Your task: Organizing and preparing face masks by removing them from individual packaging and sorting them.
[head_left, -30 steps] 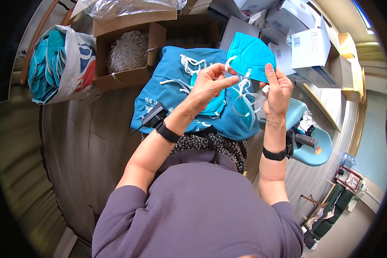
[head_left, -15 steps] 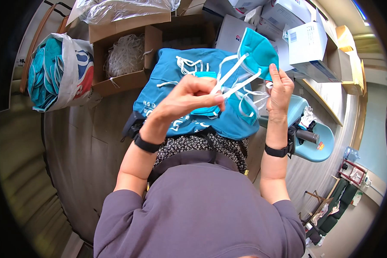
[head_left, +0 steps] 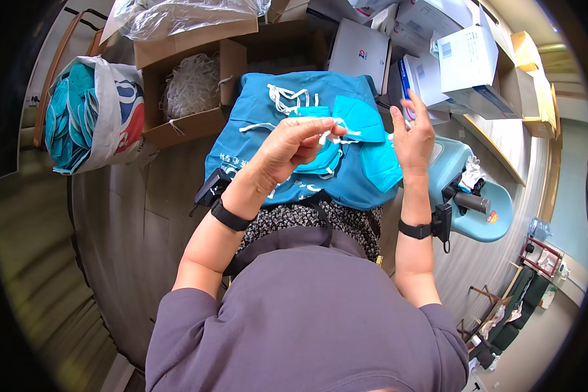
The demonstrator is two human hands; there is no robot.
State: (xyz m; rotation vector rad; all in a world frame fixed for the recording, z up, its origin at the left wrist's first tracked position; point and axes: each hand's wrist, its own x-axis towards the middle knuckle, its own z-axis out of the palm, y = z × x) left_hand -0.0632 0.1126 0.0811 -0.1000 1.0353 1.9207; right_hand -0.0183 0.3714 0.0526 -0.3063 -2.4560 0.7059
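My left hand (head_left: 298,145) is closed in a pinch on the white straps of a teal face mask (head_left: 359,119), which hangs just right of the fingertips. To its right, my right hand (head_left: 413,137) is raised with thumb and fingers apart, holding nothing. Beside that hand a second teal mask (head_left: 381,167) lies at the right side of a blue printed cloth (head_left: 242,124) over my lap. More teal masks (head_left: 321,163) with white straps rest on the cloth, partly hidden behind my left hand.
A white bag (head_left: 114,117) stuffed with teal masks stands at the left. Beyond the cloth sits an open cardboard box (head_left: 235,72) with a bundle of white straps (head_left: 193,88). White boxes (head_left: 467,62) are piled at the far right, near a light-blue plastic seat (head_left: 447,166).
My right hand has let go of the mask, its fingers now spread. The mask has dropped lower toward the cloth, while my left hand keeps its straps pinched.
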